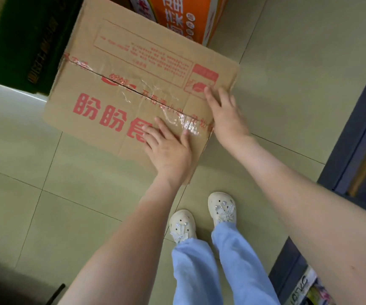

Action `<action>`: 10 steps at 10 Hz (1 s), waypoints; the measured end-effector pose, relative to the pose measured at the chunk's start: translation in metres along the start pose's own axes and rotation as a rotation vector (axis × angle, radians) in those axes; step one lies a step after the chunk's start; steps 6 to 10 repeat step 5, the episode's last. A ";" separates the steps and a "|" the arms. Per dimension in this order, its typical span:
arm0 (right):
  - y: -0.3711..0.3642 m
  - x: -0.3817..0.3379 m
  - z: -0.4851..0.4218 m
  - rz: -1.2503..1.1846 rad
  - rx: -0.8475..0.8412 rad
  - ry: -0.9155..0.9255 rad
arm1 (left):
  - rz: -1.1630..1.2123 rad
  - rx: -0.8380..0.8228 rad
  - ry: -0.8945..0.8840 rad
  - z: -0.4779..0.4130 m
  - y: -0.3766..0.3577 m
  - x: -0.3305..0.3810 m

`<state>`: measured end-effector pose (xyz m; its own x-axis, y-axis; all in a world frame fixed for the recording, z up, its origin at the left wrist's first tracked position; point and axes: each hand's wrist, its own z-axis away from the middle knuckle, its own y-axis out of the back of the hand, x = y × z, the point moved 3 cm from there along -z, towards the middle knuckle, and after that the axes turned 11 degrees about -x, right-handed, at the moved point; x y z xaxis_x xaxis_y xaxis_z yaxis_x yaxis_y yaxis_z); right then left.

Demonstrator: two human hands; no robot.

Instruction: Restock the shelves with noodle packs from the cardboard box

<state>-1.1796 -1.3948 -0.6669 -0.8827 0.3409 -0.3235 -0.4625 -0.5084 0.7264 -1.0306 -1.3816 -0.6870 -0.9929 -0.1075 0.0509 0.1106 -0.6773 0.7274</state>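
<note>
Head view: the cardboard box [120, 69] sits on the floor beside the shelves [353, 128], its flaps closed under wrinkled tape [147, 93]. The left hand [169, 148] presses flat on the lid with fingers spread; the right hand [226, 113] rests straight-fingered at the box's right edge. This appears to be the opening step, and the next move likely requires splitting the tape.

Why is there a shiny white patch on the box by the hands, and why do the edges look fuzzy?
Head view: clear tape on the cardboard box throws back light as glare beside the left hand; the floor at left glares too; the orange carton at top and shelf at right look smeared, bent by the wide lens.
</note>
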 end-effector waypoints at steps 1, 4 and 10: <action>0.005 0.007 -0.019 -0.086 -0.024 -0.021 | -0.086 0.012 -0.014 -0.010 0.007 0.017; 0.028 -0.002 0.025 -0.286 0.079 -0.085 | -0.145 0.032 -0.358 0.020 0.032 0.059; 0.050 -0.008 0.067 -0.435 -0.074 -0.127 | -0.255 -0.156 -0.498 0.055 0.048 0.078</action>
